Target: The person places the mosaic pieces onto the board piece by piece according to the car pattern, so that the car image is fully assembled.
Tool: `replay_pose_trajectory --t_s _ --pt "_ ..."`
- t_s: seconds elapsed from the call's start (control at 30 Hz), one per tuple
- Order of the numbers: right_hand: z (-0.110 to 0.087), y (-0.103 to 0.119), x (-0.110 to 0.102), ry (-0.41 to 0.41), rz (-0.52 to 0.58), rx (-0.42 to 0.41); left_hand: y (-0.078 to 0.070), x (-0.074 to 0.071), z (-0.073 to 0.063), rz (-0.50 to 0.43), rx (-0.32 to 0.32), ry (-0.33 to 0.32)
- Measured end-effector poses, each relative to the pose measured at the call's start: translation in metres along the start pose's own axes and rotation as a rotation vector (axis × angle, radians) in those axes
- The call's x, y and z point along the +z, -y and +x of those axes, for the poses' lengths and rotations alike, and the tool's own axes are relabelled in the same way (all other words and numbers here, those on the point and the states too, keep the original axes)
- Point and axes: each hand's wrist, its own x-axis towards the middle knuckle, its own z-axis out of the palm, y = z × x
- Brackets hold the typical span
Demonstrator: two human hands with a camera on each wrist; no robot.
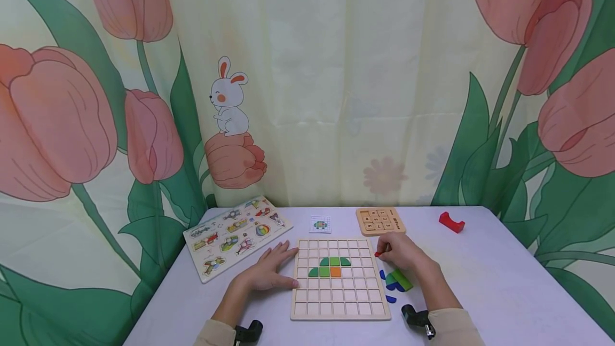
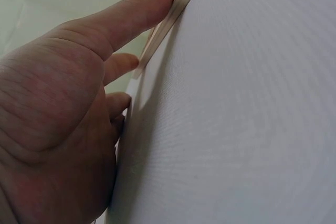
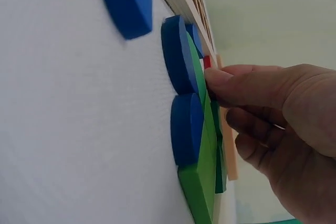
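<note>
A wooden grid board lies on the table before me. On it, dark green rounded pieces, light green squares and an orange square sit together in the upper middle cells. My left hand rests along the board's left side, its thumb and fingertips at the edge with the fingers extended. Just past the right edge, my right hand pinches a small red block between thumb and finger; most of it is hidden by the fingertips. Below that hand lie blue rounded blocks and a long light green block.
A picture card lies behind the board, with a wooden number puzzle to its right. A picture peg board is angled at the back left. One red arched block lies at the back right. A curtain hangs behind the table.
</note>
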Motion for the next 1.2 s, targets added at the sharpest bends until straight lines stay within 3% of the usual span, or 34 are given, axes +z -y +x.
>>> replay_pose_trajectory --t_s 0.27,0.8,1.2 --pt "0.002 -0.003 0.0 0.025 -0.015 -0.013 -0.001 0.0 -0.001 -0.002 -0.007 0.002" --pt "-0.002 0.003 -0.005 -0.002 0.001 -0.002 -0.002 -0.001 -0.002 0.002 0.001 -0.001" --pt "-0.003 0.014 -0.005 -0.015 0.08 -0.177 0.001 0.0 -0.001 0.004 0.004 -0.005"
